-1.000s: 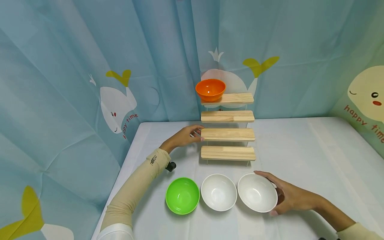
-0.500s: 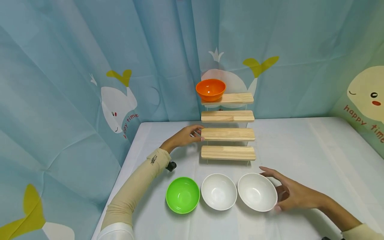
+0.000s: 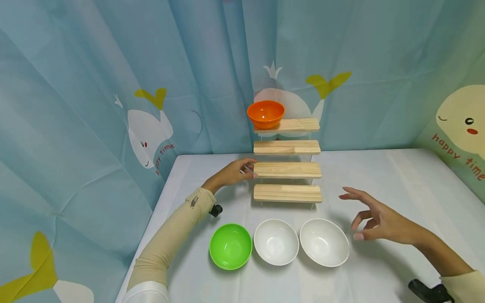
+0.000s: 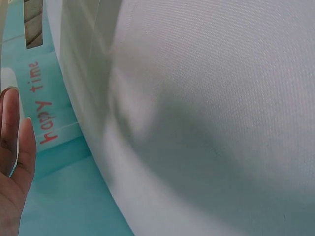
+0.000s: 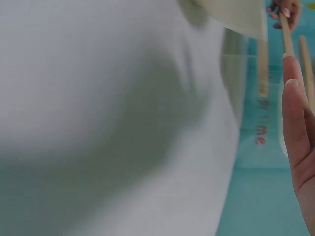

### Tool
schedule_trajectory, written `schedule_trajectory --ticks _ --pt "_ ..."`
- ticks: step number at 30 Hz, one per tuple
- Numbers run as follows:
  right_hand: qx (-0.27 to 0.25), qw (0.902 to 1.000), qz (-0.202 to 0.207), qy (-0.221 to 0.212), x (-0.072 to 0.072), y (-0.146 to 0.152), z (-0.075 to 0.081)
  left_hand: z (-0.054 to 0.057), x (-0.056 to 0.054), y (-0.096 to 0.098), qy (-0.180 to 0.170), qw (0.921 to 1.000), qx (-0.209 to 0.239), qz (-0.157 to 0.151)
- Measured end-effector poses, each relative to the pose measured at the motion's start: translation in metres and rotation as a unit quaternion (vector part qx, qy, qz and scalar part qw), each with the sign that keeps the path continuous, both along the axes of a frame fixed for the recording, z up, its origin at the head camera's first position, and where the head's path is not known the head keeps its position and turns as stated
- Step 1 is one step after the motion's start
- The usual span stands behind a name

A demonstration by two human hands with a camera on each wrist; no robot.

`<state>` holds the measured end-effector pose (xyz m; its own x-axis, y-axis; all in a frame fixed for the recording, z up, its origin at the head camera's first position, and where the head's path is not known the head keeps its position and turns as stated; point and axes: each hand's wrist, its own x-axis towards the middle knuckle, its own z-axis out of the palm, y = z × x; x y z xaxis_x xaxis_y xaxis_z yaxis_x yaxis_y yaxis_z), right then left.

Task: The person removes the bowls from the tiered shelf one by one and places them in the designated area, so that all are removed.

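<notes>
In the head view, my left hand (image 3: 235, 171) holds the left end of a plank on a tiered wooden display stand (image 3: 287, 170). Thumb and fingers lie at that plank's end; the right wrist view also shows the left hand (image 5: 290, 14) there. My right hand (image 3: 382, 223) hovers to the right of a white bowl (image 3: 324, 243), apart from it, fingers spread and holding nothing. A second white bowl (image 3: 276, 242) and a green bowl (image 3: 230, 246) stand in a row to its left. On the top plank's left end sits an orange bowl (image 3: 266, 114).
A white cloth (image 3: 379, 176) covers the table. Behind it and along the left hangs a blue curtain (image 3: 212, 63) with whale prints. Black wrist cameras (image 3: 430, 291) are worn on both wrists.
My right hand has let go of the right white bowl and moved up and to the right, its fingers spreading. The left hand has stayed on the stand.
</notes>
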<state>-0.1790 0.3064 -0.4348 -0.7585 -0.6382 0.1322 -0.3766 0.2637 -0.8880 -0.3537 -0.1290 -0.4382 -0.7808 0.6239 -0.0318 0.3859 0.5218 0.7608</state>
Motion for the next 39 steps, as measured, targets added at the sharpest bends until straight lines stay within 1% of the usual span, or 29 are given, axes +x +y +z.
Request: schedule_trajectory --ticks 6,11,16,18,23,26,31,36,39 --pt "0.005 0.9986 -0.032 0.042 -0.012 -0.001 0.018 0.0 0.001 -0.002 0.002 1.0 -0.002 0.0" --pt "0.0 0.9966 -0.042 0.07 -0.023 -0.002 0.032 -0.002 0.002 -0.001 0.007 1.0 -0.001 -0.002" --pt "0.002 0.9952 -0.052 0.083 -0.033 -0.006 0.039 -0.002 0.003 0.0 0.014 0.9998 -0.01 -0.004" --pt "0.005 0.9942 -0.061 0.089 -0.038 -0.01 0.041 0.0 0.004 -0.001 0.013 0.9999 -0.011 -0.001" --pt "0.0 0.9924 -0.081 0.093 -0.049 -0.018 0.048 0.002 0.003 0.0 0.015 0.9999 -0.008 0.0" --pt "-0.004 0.9915 -0.093 0.09 -0.055 -0.023 0.051 0.001 0.002 0.0 0.015 0.9999 -0.007 -0.004" --pt "0.017 0.9883 -0.124 0.087 -0.064 -0.033 0.057 0.001 0.004 0.0 0.011 0.9999 -0.008 -0.002" --pt "0.032 0.9859 -0.139 0.088 -0.075 -0.042 0.066 0.0 0.002 0.001 0.012 0.9999 -0.009 -0.002" --pt "0.039 0.9846 -0.151 0.079 -0.083 -0.048 0.073 0.001 0.002 0.0 0.011 0.9999 -0.007 -0.004"
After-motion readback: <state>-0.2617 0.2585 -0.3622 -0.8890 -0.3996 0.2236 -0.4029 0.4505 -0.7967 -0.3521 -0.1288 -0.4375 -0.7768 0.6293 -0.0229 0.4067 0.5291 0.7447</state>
